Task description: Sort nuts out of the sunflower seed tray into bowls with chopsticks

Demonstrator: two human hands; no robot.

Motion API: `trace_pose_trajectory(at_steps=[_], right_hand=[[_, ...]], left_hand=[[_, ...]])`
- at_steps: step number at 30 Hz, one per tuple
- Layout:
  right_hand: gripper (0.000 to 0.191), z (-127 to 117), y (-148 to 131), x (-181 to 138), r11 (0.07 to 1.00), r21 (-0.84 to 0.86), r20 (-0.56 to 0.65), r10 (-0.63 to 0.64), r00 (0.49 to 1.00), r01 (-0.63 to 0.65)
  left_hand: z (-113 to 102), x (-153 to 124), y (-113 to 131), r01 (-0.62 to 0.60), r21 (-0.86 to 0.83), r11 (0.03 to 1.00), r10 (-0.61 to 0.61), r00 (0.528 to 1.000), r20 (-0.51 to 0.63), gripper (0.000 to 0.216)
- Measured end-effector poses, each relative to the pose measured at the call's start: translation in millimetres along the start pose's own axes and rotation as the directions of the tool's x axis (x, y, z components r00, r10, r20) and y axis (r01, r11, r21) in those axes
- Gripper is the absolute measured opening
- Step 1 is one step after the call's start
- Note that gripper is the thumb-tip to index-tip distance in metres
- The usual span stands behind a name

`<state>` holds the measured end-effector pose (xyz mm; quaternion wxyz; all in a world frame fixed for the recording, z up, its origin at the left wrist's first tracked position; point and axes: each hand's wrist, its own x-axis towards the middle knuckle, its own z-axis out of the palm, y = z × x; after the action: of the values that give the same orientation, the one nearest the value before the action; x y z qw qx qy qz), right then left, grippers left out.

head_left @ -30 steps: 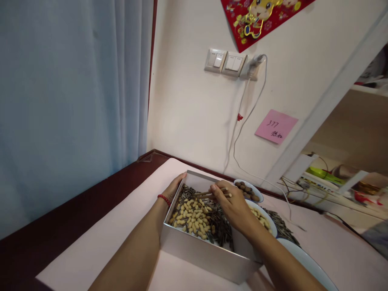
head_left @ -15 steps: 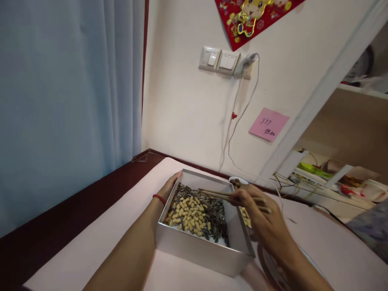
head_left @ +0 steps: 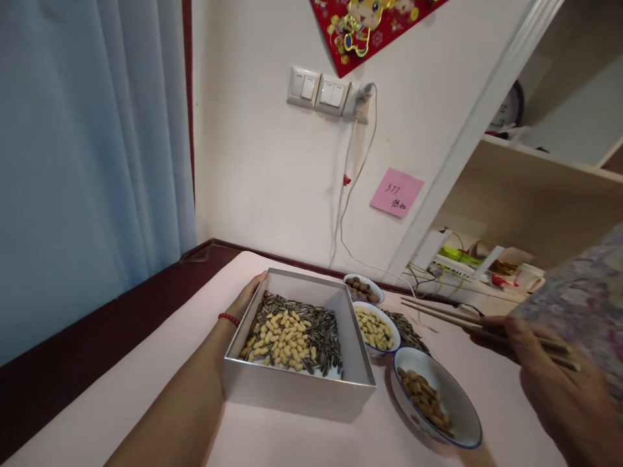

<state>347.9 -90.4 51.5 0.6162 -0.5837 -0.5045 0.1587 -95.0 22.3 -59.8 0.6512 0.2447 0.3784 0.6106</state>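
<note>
Currently the right hand (head_left: 559, 383) has its fingers clamped on wooden chopsticks (head_left: 467, 316), tips empty above the tabletop (head_left: 160, 383) right of three bowls; left hand (head_left: 246, 299) braces the silver tray (head_left: 296, 389) of peanuts (head_left: 280, 337) and sunflower seeds (head_left: 324, 331); judging so, sorting pauses between picks; next needs tips back over the tray.

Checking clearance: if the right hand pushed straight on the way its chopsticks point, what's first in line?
Likely the sunflower seed pile beside the peanut bowl; the chopsticks in the right hand aim left there. Depth is unclear; they may pass above.
</note>
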Motion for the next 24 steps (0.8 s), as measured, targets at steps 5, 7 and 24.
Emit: trace_pose_trajectory(at_steps=[5, 7, 24], right_hand=[[0.050, 34.0, -14.8, -19.9, 0.990, 0.093, 0.092, -0.111, 0.990, 0.103], [0.049, 54.0, -23.6, -30.4, 0.983, 0.091, 0.222, -0.173, 0.960, 0.156], [0.059, 142.3, -13.1, -38.6, 0.953, -0.046, 0.649, -0.199, 0.734, 0.299]], left_hand=[[-0.9, 2.2, -1.0, -0.057, 0.009, 0.998, 0.057, 0.998, -0.021, 0.029], [-1.6, 2.3, -2.4, -0.063, 0.008, 0.998, 0.063, 0.998, -0.011, 0.028], [-1.7, 0.4, -1.6, -0.143, 0.040, 0.989, 0.143, 0.990, 0.000, 0.031]])
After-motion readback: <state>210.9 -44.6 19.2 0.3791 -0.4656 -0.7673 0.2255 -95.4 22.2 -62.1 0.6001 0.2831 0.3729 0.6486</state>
